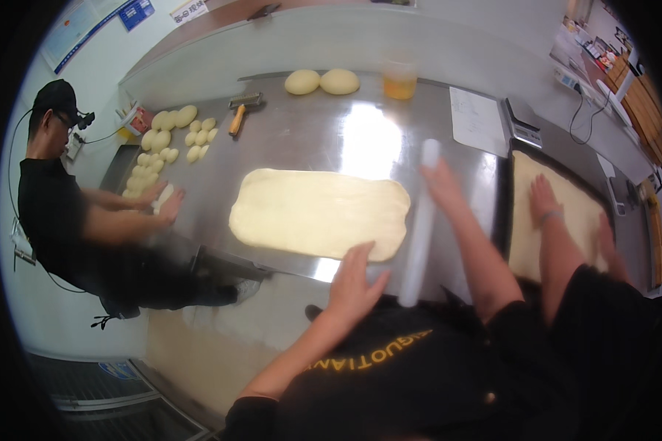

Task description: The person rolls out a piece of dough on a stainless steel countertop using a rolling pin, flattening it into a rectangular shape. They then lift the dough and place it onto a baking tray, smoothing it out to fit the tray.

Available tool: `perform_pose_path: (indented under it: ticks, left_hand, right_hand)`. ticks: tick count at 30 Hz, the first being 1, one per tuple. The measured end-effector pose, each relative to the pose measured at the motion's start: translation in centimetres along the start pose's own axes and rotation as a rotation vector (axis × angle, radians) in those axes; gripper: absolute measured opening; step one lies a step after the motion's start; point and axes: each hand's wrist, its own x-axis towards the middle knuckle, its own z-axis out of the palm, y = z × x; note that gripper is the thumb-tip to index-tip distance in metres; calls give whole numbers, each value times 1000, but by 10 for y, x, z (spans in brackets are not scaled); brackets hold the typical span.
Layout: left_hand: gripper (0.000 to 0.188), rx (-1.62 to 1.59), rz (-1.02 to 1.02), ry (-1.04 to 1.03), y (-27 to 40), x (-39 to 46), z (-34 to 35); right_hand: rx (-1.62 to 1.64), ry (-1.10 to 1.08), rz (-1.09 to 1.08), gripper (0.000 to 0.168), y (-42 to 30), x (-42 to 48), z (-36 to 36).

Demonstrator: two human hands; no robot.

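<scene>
A flattened, roughly rectangular sheet of pale dough (pixel 314 212) lies on the steel worktable (pixel 303 132) before me. My left hand (pixel 356 284) is at its front right edge, fingertips touching the dough, thumb apart and nothing held. Right of the sheet, a white rolling pin (pixel 419 242) lies lengthwise away from me. Around the pin's far end is my right hand (pixel 442 184), slightly blurred, its fingers at the pin's side. The pin's near end reaches the table's front edge by my dark clothing.
A co-worker's hands (pixel 545 198) press dough in a dark tray (pixel 505 220) at right. Leftward, another person (pixel 55 198) handles dough near several dough balls (pixel 160 140). Behind are a dough-cutting roller (pixel 237 118), two large dough balls (pixel 339 81), a tub of yellow liquid (pixel 400 85) and a scale (pixel 525 129).
</scene>
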Motion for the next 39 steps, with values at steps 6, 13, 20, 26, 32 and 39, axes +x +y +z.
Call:
perform_pose_path:
  ticks: [6,13,20,26,32,39]
  left_hand:
    - [80,482,78,-217,-1,5,7]
    - [73,606,-43,-257,-34,6,26]
    - [66,506,-296,1,-59,5,-37]
    - [72,482,-121,-99,-58,29,-27]
    - [84,703,-157,-281,-76,29,-24]
    - [75,634,-507,-87,-133,39,-85]
  right_hand:
    - [-362,-147,153,64,-34,20,88]
    - [-674,-510,-670,59,-28,10,90]
    - [-539,-468,-757,56,-72,30,206]
    - [-267,-594,-994,54,-104,50,224]
    - [-504,-909,-1020,55,-75,62,154]
    - [-470,-683,-1017,56,-93,71,281]
